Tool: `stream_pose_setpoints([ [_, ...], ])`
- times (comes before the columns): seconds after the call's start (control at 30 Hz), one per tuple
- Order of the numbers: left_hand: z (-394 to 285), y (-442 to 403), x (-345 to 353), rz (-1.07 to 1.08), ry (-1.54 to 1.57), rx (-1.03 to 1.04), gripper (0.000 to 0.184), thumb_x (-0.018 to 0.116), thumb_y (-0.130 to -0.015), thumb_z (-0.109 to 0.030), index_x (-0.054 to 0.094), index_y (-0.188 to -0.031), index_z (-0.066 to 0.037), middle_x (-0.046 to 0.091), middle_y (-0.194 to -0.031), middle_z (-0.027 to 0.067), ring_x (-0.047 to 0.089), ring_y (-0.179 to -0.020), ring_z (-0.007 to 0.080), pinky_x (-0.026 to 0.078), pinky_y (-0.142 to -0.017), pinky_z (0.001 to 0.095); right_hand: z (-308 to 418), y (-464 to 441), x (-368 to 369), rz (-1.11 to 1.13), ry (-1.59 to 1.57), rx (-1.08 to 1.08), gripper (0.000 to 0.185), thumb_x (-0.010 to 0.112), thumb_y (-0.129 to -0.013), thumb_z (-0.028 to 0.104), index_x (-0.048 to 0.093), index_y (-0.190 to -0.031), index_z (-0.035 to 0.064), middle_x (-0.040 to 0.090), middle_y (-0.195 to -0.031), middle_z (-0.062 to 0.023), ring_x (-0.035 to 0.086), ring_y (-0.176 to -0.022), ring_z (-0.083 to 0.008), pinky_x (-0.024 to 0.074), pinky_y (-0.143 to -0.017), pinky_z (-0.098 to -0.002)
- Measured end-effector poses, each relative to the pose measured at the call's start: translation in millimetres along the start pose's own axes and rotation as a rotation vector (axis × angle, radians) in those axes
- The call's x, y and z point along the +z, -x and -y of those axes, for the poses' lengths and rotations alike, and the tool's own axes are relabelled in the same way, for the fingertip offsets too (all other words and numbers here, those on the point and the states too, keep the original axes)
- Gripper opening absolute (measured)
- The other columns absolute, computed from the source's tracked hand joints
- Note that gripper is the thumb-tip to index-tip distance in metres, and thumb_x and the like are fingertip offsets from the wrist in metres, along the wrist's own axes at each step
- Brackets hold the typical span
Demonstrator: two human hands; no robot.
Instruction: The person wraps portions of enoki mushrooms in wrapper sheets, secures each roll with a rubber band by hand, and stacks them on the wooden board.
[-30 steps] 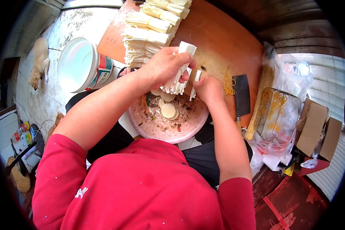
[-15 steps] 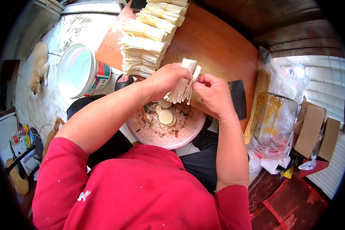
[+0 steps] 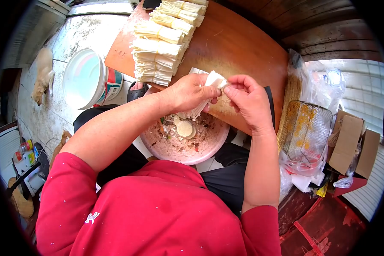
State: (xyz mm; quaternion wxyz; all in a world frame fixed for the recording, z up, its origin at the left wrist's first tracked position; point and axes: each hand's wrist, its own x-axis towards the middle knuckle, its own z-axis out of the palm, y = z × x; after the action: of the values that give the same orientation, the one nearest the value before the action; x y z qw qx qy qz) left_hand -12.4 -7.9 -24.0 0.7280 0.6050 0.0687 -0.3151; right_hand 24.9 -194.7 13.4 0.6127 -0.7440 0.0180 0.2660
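My left hand (image 3: 194, 91) is closed around a bunch of enoki mushrooms (image 3: 216, 80), its pale end pointing up and its stems hanging below the fingers. Thumb and fingers of my right hand (image 3: 249, 100) pinch at the right side of this end; the exact contact is partly hidden. Beneath both hands, a pink basin (image 3: 219, 143) holds dark scraps and round, pale cut-off bases (image 3: 185, 129). Several tied enoki bundles (image 3: 158, 46) lie stacked in a row on the brown table (image 3: 239, 47). A dark flat blade-like piece (image 3: 269, 102) shows behind my right hand.
On the left floor stand a white bucket (image 3: 84, 79) and, beyond it, a light-coloured dog (image 3: 42, 77). At right are a wire mesh basket (image 3: 307, 130), plastic bags (image 3: 324, 87) and an open cardboard box (image 3: 347, 143). A sandalled foot (image 3: 136, 88) shows beside the table.
The right hand has shifted slightly right and turned, its fingers now at the bunch's end. The left hand has tilted the bunch, and its thumb now lies across it.
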Motion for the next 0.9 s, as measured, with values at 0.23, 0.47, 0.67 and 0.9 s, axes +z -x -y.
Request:
stream_pose_setpoints([
  [0.23,-1,1,3,0.184,-0.137,0.039,0.024,0.059,-0.096,-0.023,0.057,-0.111,-0.004,0.062,-0.09,0.0014,0.06,-0.074,0.0096,0.051,-0.07,0.0248,-10,-1,7,0.152,-0.098,-0.003,0.024,0.065,-0.082,0.005,0.062,-0.104,-0.0045,0.062,-0.078,-0.0017,0.055,-0.063,-0.0044,0.0459,-0.057,-0.0177],
  [0.47,-6,6,11,-0.042,-0.587,0.207,0.026,0.055,-0.087,-0.006,0.052,-0.113,-0.005,0.064,-0.088,0.0082,0.063,-0.079,0.0158,0.051,-0.072,0.0305,-7,2,18,-0.014,-0.229,0.041,0.017,0.061,-0.082,0.003,0.063,-0.098,-0.0038,0.06,-0.072,-0.002,0.055,-0.055,-0.0065,0.0469,-0.052,-0.0188],
  [0.67,-3,6,9,-0.134,-0.799,0.329,0.026,0.055,-0.084,-0.014,0.05,-0.103,0.003,0.064,-0.088,0.0265,0.063,-0.085,0.0428,0.05,-0.075,0.0481,-12,4,24,0.002,-0.429,0.102,0.02,0.061,-0.083,0.002,0.061,-0.102,-0.0025,0.062,-0.081,-0.0047,0.059,-0.064,-0.0084,0.0516,-0.057,-0.0206],
  [0.9,0,2,12,-0.226,-1.032,0.215,0.018,0.055,-0.086,-0.012,0.05,-0.099,-0.002,0.063,-0.089,0.0231,0.062,-0.085,0.0428,0.05,-0.072,0.0474,-19,4,31,0.026,-0.504,0.086,0.02,0.069,-0.085,0.01,0.06,-0.1,-0.0009,0.063,-0.084,-0.005,0.06,-0.066,-0.009,0.0527,-0.058,-0.0215],
])
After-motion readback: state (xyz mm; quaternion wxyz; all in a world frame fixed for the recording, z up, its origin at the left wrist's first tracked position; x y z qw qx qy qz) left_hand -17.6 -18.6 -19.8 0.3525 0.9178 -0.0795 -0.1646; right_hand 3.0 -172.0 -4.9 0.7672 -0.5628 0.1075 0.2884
